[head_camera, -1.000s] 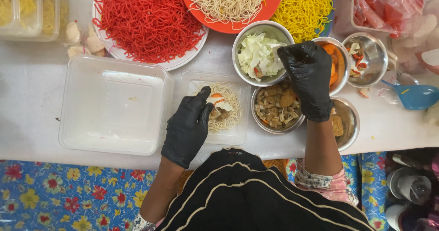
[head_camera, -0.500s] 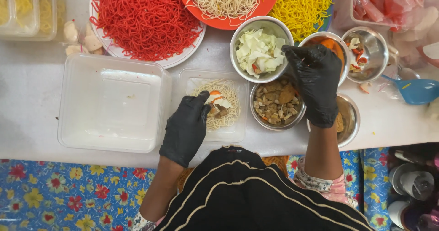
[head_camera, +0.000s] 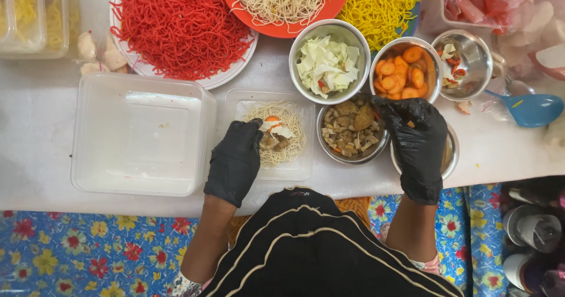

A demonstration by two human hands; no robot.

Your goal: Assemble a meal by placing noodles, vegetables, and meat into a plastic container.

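Small clear plastic tray [head_camera: 297, 167] sits on the white counter [head_camera: 35, 126], front centre, holding pale noodles topped with white, orange and brown bits. Left hand [head_camera: 234, 162], in a black glove, rests on the tray's left edge; fingers [head_camera: 254, 126] loosely curled, tips touching the noodles at the topping, gripping nothing that shows. Right hand [head_camera: 416, 144], also gloved, lies over a steel bowl [head_camera: 452, 153] at the counter's front right; fingertips pinched together at the rim of the bowl of brown chunks [head_camera: 352, 131], just right of the tray. Whether they hold a piece: cannot tell. Behind: steel bowl of chopped cabbage [head_camera: 328, 64], glossy steel bowl of carrot slices [head_camera: 406, 70], small steel bowl with scraps [head_camera: 471, 62]. Blue plastic spoon [head_camera: 532, 109] far right. Larger empty clear container [head_camera: 141, 135] left of the tray, touching it. Back row: plate of red noodles [head_camera: 182, 26], orange plate of pale noodles [head_camera: 282, 0], yellow noodles [head_camera: 382, 6]. Versus half a second ago: right hand has drawn back from the carrot bowl, now uncovered, towards the brown chunks; left hand unchanged.
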